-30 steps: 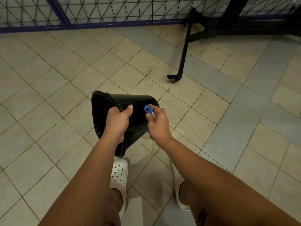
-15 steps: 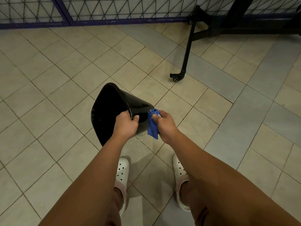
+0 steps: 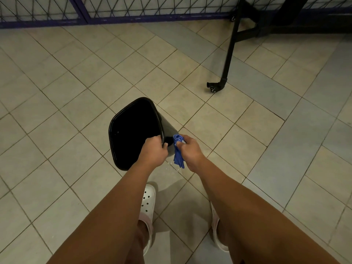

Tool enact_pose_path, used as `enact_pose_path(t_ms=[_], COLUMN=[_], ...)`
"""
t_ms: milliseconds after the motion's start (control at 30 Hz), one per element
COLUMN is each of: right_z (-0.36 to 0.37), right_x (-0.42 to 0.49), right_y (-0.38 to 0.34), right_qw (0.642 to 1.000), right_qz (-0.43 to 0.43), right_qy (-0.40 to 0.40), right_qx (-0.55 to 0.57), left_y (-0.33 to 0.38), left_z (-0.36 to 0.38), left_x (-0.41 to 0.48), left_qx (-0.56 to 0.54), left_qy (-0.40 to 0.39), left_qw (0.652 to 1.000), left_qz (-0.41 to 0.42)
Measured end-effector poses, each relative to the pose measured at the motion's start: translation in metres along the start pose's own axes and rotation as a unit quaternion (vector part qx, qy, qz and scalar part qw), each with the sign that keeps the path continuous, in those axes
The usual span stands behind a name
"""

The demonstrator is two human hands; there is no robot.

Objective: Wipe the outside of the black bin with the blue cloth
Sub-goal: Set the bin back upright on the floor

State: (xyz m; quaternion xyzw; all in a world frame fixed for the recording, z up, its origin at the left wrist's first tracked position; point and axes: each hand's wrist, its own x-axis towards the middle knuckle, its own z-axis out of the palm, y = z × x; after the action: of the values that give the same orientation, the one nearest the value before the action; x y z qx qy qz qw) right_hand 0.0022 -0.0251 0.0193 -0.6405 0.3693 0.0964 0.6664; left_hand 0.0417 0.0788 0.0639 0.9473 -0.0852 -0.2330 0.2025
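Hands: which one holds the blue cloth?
The right hand, gripping the blue cloth beside the black bin, at its outer wall. The left hand carries no cloth; it grips the bin's rim.

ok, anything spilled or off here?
Small pale specks dot the floor tile just below the blue cloth, likely drips. The black bin is tilted, but the left hand grips its rim, so that looks deliberate.

You have open tiled floor (image 3: 57, 103) left of, beyond and right of the black bin (image 3: 133, 134). Your left hand (image 3: 153, 154) occupies its near rim; your right hand (image 3: 191, 149) and the blue cloth (image 3: 178, 155) sit at its right wall. A black wheeled frame leg (image 3: 228, 58) stands well apart, far right. A mesh fence (image 3: 152, 6) bounds the far side.
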Motion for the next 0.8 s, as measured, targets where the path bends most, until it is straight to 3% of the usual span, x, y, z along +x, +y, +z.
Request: enact_pose_path(t_ms=[400,800], right_z=[0.018,0.018], right_x=[0.018,0.02], right_y=[0.03,0.043], right_qw=[1.0,0.999], right_qz=[0.007,0.019], right_qy=[-0.025,-0.04], right_qx=[-0.009,0.007], left_y=[-0.028,-0.042], left_z=[0.032,0.056], left_x=[0.021,0.029], left_qx=[0.17,0.19], left_qy=[-0.069,-0.088], left_qw=[0.982,0.976], left_qz=[0.05,0.056])
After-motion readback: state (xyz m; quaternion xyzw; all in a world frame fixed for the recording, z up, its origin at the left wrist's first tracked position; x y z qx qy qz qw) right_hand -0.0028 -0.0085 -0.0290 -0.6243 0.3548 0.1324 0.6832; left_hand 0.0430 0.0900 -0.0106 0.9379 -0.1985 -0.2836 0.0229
